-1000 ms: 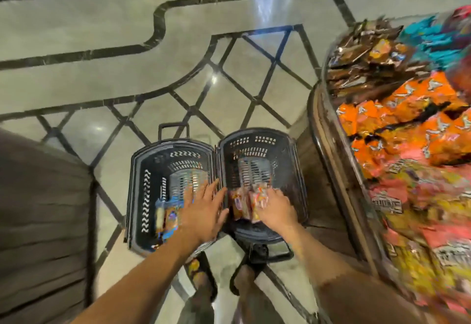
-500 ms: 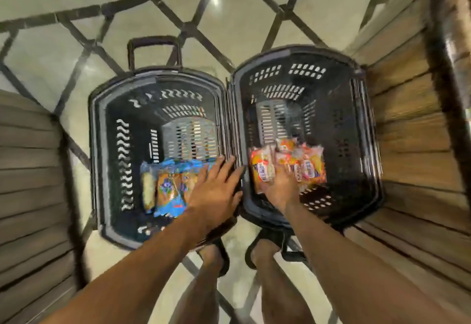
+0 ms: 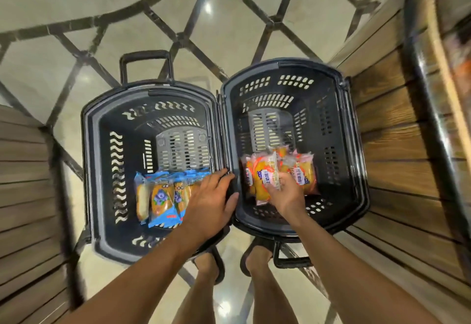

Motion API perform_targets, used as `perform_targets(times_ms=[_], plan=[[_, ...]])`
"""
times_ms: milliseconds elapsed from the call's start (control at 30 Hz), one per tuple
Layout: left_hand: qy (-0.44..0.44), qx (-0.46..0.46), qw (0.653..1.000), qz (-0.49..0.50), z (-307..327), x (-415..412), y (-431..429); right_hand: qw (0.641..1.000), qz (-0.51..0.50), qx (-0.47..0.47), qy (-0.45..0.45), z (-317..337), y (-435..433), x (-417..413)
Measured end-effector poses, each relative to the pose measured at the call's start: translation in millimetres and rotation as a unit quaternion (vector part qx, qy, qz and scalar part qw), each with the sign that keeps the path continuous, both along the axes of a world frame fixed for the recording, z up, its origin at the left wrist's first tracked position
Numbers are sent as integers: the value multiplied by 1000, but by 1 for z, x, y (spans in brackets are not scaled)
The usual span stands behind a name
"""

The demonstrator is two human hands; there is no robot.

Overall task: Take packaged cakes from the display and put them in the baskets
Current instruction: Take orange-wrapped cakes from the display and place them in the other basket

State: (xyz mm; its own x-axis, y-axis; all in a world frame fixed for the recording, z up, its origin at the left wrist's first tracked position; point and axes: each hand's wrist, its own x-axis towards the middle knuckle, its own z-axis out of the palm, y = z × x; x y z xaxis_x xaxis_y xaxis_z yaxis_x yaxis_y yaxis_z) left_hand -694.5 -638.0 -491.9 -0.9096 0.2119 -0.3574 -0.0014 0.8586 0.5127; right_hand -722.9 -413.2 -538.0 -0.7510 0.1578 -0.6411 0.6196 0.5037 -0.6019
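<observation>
Right grip [image 3: 285, 193] on orange cakes [image 3: 261, 170], baskets [image 3: 288, 65] on glossy patterned floor [image 3: 242, 30]

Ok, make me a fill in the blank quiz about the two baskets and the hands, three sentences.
The left basket holds cakes in ____ wrappers.
The right hand grips an orange pack inside the ____ basket.
The left hand is open and holds ____.
Missing words: blue; right; nothing.
</observation>
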Motion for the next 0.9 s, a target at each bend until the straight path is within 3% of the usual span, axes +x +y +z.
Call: perform_targets(times_ms=[100, 200, 267, 333, 567, 733, 900], plan=[[-135, 138, 969, 153, 20, -10, 14, 995, -38, -91, 12, 32, 9, 3], [-268, 320, 833, 363, 41, -16, 33, 977, -70, -203, -5, 66, 8, 5], [-326, 388, 759, 409, 50, -15, 40, 959, -91, -265, -40, 88, 3, 9], [-365, 429, 716, 411, 59, -13, 42, 947, -103, -295, -76, 100, -1, 18], [-381, 431, 697, 429, 51, -3, 41, 938, -83, -283, -184, 97, 7, 20], [-358, 412, 712, 442, 31, -4, 37, 989, -112, -44, -81, 23, 58, -11], [-353, 411, 707, 454, 7, -4, 38, 974, -53, 127, -180, -60, 97, -45]])
